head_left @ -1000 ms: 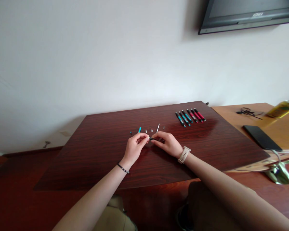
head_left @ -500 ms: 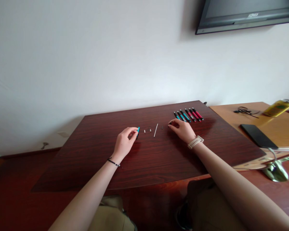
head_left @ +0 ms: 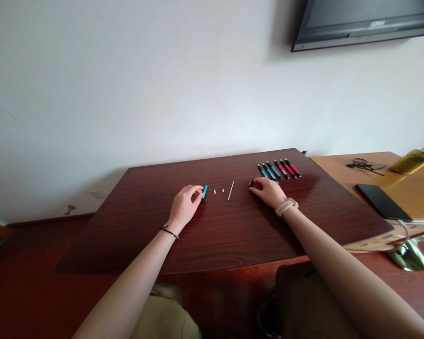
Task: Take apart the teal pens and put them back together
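Observation:
My left hand (head_left: 186, 204) is at the left of the row of small parts, its fingertips at a teal pen barrel (head_left: 205, 192); the thumb and fingers are curved with a gap between them. My right hand (head_left: 267, 191) pinches a small black piece (head_left: 252, 182) just above the table. Between my hands lie two small white pieces (head_left: 215, 191) (head_left: 223, 190), a thin white refill (head_left: 231, 190) and a small dark spring-like part (head_left: 240, 187).
Several teal pens (head_left: 269, 170) and red pens (head_left: 287, 168) lie in a row behind my right hand on the dark wooden table (head_left: 134, 221). On the lighter table (head_left: 420, 188) at the right are a black phone (head_left: 383, 202), a cable (head_left: 363, 165) and a yellow can (head_left: 413, 161).
The whole view has shifted slightly. My left fingers are a little looser beside the teal barrel, which shows more. The right hand's black piece is now lower, near the table.

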A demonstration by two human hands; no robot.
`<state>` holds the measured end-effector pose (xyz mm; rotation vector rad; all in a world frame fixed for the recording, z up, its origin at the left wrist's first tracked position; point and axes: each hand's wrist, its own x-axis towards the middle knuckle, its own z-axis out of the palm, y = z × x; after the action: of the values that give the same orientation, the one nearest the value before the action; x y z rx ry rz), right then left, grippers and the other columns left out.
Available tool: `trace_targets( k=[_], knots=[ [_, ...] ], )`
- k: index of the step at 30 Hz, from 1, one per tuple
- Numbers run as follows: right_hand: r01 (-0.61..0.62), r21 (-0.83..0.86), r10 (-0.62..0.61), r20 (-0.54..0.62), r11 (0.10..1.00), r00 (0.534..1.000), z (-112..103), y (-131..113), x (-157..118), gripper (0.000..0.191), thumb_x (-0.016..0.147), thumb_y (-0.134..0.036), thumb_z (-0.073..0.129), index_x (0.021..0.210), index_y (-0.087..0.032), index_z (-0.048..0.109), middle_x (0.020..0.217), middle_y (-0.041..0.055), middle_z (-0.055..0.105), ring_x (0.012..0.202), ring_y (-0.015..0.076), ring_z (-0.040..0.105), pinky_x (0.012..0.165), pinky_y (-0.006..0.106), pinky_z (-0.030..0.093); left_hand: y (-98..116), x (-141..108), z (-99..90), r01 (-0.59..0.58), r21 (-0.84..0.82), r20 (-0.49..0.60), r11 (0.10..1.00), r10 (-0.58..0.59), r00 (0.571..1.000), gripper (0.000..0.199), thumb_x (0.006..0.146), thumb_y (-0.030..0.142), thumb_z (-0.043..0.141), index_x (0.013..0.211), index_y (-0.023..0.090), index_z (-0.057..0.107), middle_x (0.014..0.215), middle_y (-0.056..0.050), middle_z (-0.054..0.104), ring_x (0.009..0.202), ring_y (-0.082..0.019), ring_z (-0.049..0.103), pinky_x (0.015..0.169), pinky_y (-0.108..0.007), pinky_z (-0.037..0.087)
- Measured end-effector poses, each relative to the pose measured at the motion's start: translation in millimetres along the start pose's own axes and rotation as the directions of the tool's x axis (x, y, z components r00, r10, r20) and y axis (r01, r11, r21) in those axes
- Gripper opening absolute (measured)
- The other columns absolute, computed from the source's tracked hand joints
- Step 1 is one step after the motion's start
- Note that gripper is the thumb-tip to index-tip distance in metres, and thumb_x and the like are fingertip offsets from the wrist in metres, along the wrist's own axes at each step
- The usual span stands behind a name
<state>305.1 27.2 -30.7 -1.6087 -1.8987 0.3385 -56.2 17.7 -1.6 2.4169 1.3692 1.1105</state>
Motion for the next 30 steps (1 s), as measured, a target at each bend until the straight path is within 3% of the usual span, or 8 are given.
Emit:
trace_targets(
  k=[2, 7, 12, 17, 21, 26, 30],
  knots=[
    [-0.015, 0.044, 0.015, -0.002, 0.999, 1.0, -0.1, 0.7, -0.3, 0.017, 0.089, -0.031, 0.075, 0.103, -0.022, 0.072, 0.093, 0.0039, 0.076, 0.084, 0.022, 0.069, 0.079, 0.033, 0.05, 1.2, 1.2, 0.2, -0.013, 0.011, 0.008, 1.0, 0.013, 1.0, 0.018, 0.102, 0.021, 0.063, 0.117, 0.023, 0.073, 0.106, -0.005, 0.077, 0.101, -0.023, 0.072, 0.096, -0.039, 0.058],
    [-0.04, 0.097, 0.04, -0.001, 0.994, 0.999, -1.9, -2.5, -3.5, 0.054, 0.086, -0.033, 0.078, 0.137, -0.022, 0.061, 0.092, 0.0024, 0.075, 0.086, 0.0225, 0.07, 0.083, 0.036, 0.054, 7.7, 5.1, 3.6, -0.063, 0.082, 0.054, 0.995, 0.059, 0.997, 0.018, 0.1, 0.02, 0.066, 0.116, 0.024, 0.072, 0.114, -0.006, 0.076, 0.109, -0.025, 0.069, 0.102, -0.042, 0.056],
    [-0.048, 0.064, 0.052, -0.047, 0.997, 0.998, -5.2, -10.4, -8.9, 0.078, 0.084, -0.038, 0.079, 0.154, -0.02, 0.048, 0.1, 0.0052, 0.071, 0.085, 0.0245, 0.068, 0.084, 0.041, 0.057, 19.3, 11.0, 9.8, -0.08, 0.175, 0.108, 0.981, 0.062, 0.992, 0.022, 0.099, 0.023, 0.07, 0.121, 0.025, 0.072, 0.12, -0.007, 0.074, 0.115, -0.027, 0.065, 0.105, -0.044, 0.053],
    [-0.01, 0.039, 0.018, -0.211, 0.999, 0.977, -11.7, -33.2, -12.6, 0.067, 0.09, -0.043, 0.072, 0.15, -0.019, 0.053, 0.11, 0.0099, 0.064, 0.08, 0.0235, 0.062, 0.085, 0.044, 0.058, 27.1, 16.5, 16.2, -0.076, 0.225, 0.191, 0.971, 0.033, 0.981, 0.028, 0.098, 0.023, 0.072, 0.126, 0.024, 0.072, 0.128, -0.008, 0.072, 0.121, -0.029, 0.062, 0.107, -0.045, 0.05],
    [0.119, 0.075, -0.089, -0.324, 0.99, 0.942, -12.7, -66.3, -16.2, 0.05, 0.096, -0.035, 0.066, 0.143, -0.02, 0.058, 0.11, 0.009, 0.063, 0.08, 0.0217, 0.06, 0.083, 0.039, 0.056, 27.4, 17.2, 22.1, -0.125, 0.228, 0.245, 0.965, 0.068, 0.967, 0.028, 0.101, 0.021, 0.067, 0.129, 0.026, 0.073, 0.131, -0.007, 0.074, 0.123, -0.028, 0.062, 0.106, -0.045, 0.048],
    [0.224, 0.132, -0.199, -0.178, 0.966, 0.964, 8.1, -96.9, -17.0, 0.028, 0.101, -0.026, 0.059, 0.128, -0.023, 0.068, 0.111, 0.0079, 0.067, 0.075, 0.0173, 0.062, 0.078, 0.032, 0.054, 24.6, 15.5, 29.4, -0.17, 0.226, 0.259, 0.959, 0.109, 0.96, 0.022, 0.104, 0.015, 0.06, 0.112, 0.024, 0.078, 0.115, -0.007, 0.078, 0.11, -0.028, 0.066, 0.098, -0.046, 0.05],
    [0.228, 0.084, -0.224, -0.058, 0.97, 0.973, 32.5, -101.9, -8.4, 0.029, 0.101, -0.019, 0.059, 0.128, -0.023, 0.071, 0.122, 0.0092, 0.068, 0.086, 0.0191, 0.067, 0.087, 0.032, 0.055, 23.1, 14.9, 30.8, -0.159, 0.185, 0.239, 0.97, 0.113, 0.964, 0.023, 0.101, 0.011, 0.059, 0.109, 0.024, 0.077, 0.11, -0.007, 0.076, 0.104, -0.027, 0.067, 0.097, -0.043, 0.053]
  ],
)
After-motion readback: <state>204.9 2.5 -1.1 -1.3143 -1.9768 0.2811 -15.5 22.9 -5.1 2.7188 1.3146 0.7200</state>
